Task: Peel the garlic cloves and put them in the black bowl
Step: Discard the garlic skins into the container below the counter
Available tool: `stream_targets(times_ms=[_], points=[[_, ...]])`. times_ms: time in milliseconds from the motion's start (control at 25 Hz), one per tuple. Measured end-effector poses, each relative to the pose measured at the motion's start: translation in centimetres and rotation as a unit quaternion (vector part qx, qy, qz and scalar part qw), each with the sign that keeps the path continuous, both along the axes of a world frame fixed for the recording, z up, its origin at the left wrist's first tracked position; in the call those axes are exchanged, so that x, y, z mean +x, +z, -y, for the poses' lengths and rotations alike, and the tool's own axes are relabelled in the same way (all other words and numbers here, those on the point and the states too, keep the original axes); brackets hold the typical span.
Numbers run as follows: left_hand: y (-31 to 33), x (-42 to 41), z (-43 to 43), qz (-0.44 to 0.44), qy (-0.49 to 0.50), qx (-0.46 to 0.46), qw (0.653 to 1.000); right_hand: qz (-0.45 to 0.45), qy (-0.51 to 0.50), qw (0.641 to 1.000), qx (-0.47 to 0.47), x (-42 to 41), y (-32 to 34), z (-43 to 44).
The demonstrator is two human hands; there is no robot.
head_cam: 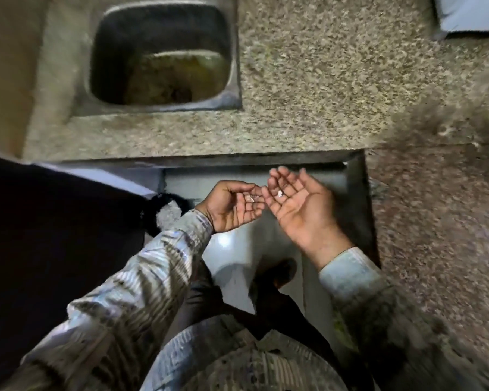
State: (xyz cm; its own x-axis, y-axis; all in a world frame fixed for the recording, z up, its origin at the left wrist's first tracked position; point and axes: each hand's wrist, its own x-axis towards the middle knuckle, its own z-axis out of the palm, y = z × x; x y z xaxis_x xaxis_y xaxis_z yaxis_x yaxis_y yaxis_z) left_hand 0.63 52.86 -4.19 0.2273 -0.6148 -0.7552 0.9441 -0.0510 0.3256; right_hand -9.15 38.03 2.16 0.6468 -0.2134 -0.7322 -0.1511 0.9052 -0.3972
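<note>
Grip slack, left hand (232, 206), right hand (297, 204) upturned

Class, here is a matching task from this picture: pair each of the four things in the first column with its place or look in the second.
1 sink
2 countertop
3 white flakes
4 left sleeve

a speckled stone
b on the left hand and right hand
c striped
d recessed, dark inside

Pairs: 1-d, 2-a, 3-b, 4-c
</note>
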Motion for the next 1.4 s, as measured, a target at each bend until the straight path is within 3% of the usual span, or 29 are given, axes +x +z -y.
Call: stream_targets(times_ms=[160, 320, 480, 600, 760, 920, 1000, 1040, 1080, 1120, 1160, 1200, 1240, 1280, 1360, 1400], points=[[-0.7, 1.8, -9.5, 0.005, 0.096, -0.005, 0.995, 0.001, 0.058, 0.998, 0.012, 4.7, -1.4, -7.5], [-5.6, 4.0, -20.3, -0.003, 0.186, 0.033, 0.982, -0.026, 0.146, 0.989, 0.025, 10.1, -7.0, -17.2], [-14.7, 6.6, -28.9, -0.031, 0.284, 0.079, 0.955, -0.052, 0.210, 0.976, 0.018, 15.7, -17.7, -26.7], [-24.8, 9.1, -33.8, -0.057, 0.346, 0.109, 0.930, -0.072, 0.255, 0.964, -0.021, 20.3, -29.3, -32.9], [-38.6, 11.9, -38.2, -0.083, 0.372, 0.136, 0.914, -0.090, 0.370, 0.920, -0.093, 24.2, -43.7, -39.1], [-48.8, 13.1, -40.2, -0.107, 0.374, 0.096, 0.916, -0.110, 0.499, 0.837, -0.196, 24.5, -52.5, -42.8], [-51.8, 13.3, -40.8, -0.110, 0.387, 0.094, 0.911, -0.050, 0.502, 0.800, -0.324, 23.7, -56.7, -44.0], [-52.6, 13.5, -40.8, -0.113, 0.400, 0.094, 0.905, 0.018, 0.500, 0.757, -0.420, 23.2, -58.0, -44.4], [-52.9, 13.6, -40.7, -0.116, 0.414, 0.094, 0.898, 0.103, 0.528, 0.677, -0.502, 22.9, -59.7, -44.3], [-52.8, 13.8, -40.6, -0.112, 0.418, 0.085, 0.897, 0.182, 0.580, 0.573, -0.549, 22.5, -61.1, -44.1], [-52.4, 13.8, -40.5, -0.105, 0.418, 0.082, 0.899, 0.207, 0.651, 0.450, -0.575, 22.4, -62.3, -43.4], [-51.8, 13.8, -40.5, -0.094, 0.403, 0.093, 0.906, 0.177, 0.705, 0.346, -0.594, 22.8, -62.9, -42.8], [-51.2, 13.8, -40.5, -0.075, 0.386, 0.113, 0.913, 0.118, 0.723, 0.282, -0.619, 23.6, -62.8, -42.0], [-50.5, 13.7, -40.5, -0.051, 0.375, 0.137, 0.916, 0.083, 0.715, 0.281, -0.634, 24.5, -62.8, -41.5], [-48.8, 13.3, -41.1, -0.020, 0.361, 0.174, 0.916, 0.094, 0.690, 0.369, -0.615, 25.7, -60.6, -41.3], [-47.7, 13.4, -41.2, -0.009, 0.356, 0.181, 0.917, 0.111, 0.692, 0.390, -0.597, 26.0, -58.9, -41.3]])
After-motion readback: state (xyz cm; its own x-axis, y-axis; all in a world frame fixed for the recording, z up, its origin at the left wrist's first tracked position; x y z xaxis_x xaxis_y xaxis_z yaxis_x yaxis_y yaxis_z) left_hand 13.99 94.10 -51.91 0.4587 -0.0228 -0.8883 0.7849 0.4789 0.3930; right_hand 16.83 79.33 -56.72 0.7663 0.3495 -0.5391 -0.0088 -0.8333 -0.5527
